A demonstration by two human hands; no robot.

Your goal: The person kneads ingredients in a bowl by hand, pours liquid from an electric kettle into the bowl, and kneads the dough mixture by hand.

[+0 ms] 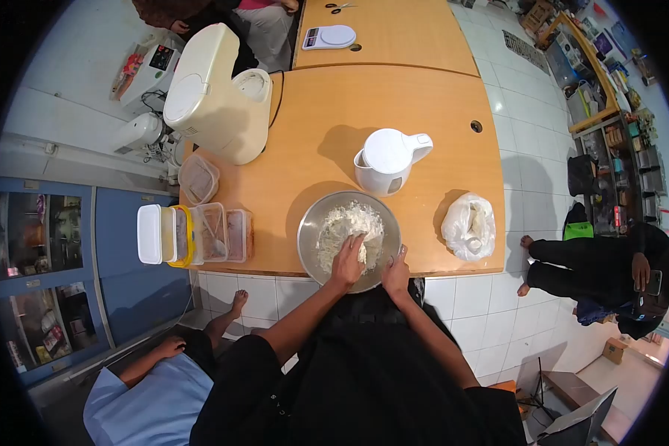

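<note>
A round metal bowl (307, 236) stands at the front edge of the wooden table, with crumbly white flour dough (353, 219) inside. Down in the bowl, my left hand (346, 262) presses into the dough with its fingers curled around a clump; the fingertips are partly hidden. My right hand (396, 273) grips the bowl's right rim, thumb on top. Just behind the bowl is a white electric kettle (388, 160). To the right sits a tied clear plastic bag (469, 227) with something pale in it.
A cream stand mixer (219, 104) with its bowl occupies the table's back left. Several plastic containers (214, 227) line the left edge. A digital scale (330, 36) and scissors (340, 8) lie on the far table. Other people are sitting or standing around.
</note>
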